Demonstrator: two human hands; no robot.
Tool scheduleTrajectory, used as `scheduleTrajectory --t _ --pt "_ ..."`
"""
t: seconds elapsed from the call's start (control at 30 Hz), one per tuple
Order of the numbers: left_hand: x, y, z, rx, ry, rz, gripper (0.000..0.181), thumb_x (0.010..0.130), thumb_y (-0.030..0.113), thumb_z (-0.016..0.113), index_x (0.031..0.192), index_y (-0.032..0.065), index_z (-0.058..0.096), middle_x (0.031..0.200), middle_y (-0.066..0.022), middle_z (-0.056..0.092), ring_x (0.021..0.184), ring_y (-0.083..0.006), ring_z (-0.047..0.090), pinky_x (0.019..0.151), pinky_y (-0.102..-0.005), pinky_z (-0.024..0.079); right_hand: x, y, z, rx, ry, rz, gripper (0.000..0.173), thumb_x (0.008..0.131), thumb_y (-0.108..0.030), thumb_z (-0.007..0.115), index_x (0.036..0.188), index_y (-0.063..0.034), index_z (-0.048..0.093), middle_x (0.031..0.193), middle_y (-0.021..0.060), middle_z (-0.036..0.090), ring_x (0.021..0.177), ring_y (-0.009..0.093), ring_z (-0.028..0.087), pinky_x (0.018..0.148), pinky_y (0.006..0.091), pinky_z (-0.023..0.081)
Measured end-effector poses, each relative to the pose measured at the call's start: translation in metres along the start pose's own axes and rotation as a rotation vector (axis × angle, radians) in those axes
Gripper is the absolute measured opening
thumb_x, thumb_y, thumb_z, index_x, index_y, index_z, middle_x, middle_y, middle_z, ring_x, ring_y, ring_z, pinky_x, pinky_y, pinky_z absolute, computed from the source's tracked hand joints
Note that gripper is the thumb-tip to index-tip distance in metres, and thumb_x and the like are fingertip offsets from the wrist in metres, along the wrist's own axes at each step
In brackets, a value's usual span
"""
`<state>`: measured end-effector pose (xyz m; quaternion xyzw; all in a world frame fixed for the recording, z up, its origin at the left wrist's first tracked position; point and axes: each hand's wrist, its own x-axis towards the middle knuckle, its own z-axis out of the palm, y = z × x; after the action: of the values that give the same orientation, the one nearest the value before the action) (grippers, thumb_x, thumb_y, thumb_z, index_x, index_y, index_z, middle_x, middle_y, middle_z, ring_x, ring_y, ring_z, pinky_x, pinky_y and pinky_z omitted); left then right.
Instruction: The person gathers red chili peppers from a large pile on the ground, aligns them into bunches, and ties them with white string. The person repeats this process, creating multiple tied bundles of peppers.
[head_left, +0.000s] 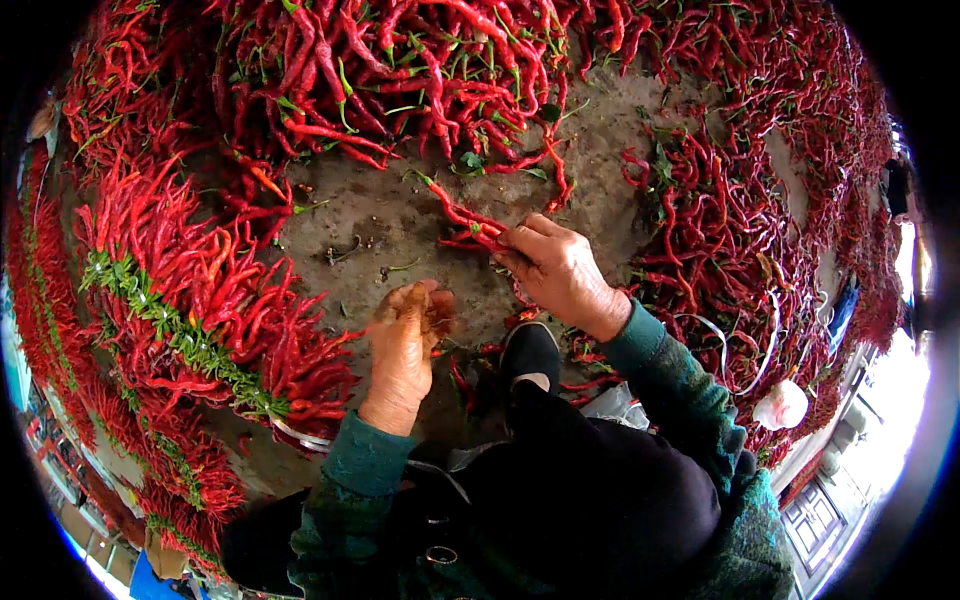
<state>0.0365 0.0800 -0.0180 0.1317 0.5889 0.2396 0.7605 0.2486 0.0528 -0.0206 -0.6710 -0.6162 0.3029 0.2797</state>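
Note:
My right hand (559, 266) pinches a few long red chili peppers (474, 217) above the floor. A green stem sticks out at their far end, pointing up and left. Closer to me and to the left, my left hand (405, 337) is half curled, its fingertips blurred; whether anything thin lies between them cannot be seen. Just left of that hand is a thick braid of red chili peppers (225, 277), its green stems (172, 322) bound in a row with pale ties. White strips (300, 436) trail from the braid's near end.
A large heap of chili peppers (420, 67) lies ahead on the bare floor (345, 202). More loose peppers (705, 217) spread on the right, near a white strip (724, 345) and a whitish bundle (781, 405). Further braids (165, 450) lie at left. My black shoe (531, 352) is below my hands.

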Motion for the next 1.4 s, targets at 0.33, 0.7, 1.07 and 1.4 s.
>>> scheduleTrajectory --t 0.33,0.7,1.07,1.4 --pt "-0.005 -0.019 0.004 0.043 -0.021 -0.014 0.023 0.087 0.022 0.061 0.098 0.0023 0.058 0.082 -0.0084 0.062 0.071 -0.0180 0.059 0.062 -0.0320 0.050 -0.048 0.049 -0.089 0.017 0.261 0.593 0.014 0.084 -0.015 0.061 0.087 -0.0014 0.059 0.070 0.0131 0.060 0.060 0.024 0.058 0.055 0.0322 0.045" --pt "-0.010 -0.048 0.013 0.161 -0.039 -0.107 0.021 0.089 0.019 0.058 0.098 0.0005 0.057 0.082 -0.0115 0.063 0.066 -0.0161 0.059 0.058 -0.0294 0.051 -0.043 0.039 -0.009 -0.492 -0.021 0.154 0.029 0.065 -0.003 0.058 0.094 -0.0055 0.053 0.082 0.0145 0.045 0.078 0.034 0.055 0.062 0.0447 0.046" --pt "-0.014 -0.057 0.025 0.164 -0.113 -0.104 0.031 0.086 0.026 0.063 0.100 -0.0009 0.058 0.084 -0.0101 0.062 0.072 -0.0168 0.060 0.065 -0.0300 0.051 -0.049 0.038 -0.027 0.898 0.040 0.828 0.020 0.085 -0.017 0.063 0.091 0.0026 0.061 0.074 0.0011 0.059 0.061 0.006 0.049 0.052 0.0244 0.040" --pt "-0.017 -0.066 0.045 0.420 -0.265 0.062 0.017 0.089 0.012 0.059 0.098 -0.0017 0.062 0.080 0.0003 0.060 0.071 -0.0062 0.052 0.063 -0.0234 0.046 -0.060 0.004 0.000 0.683 -0.076 0.580 0.021 0.078 -0.014 0.068 0.088 0.0031 0.063 0.065 0.0064 0.055 0.067 0.007 0.047 0.060 0.0283 0.044"
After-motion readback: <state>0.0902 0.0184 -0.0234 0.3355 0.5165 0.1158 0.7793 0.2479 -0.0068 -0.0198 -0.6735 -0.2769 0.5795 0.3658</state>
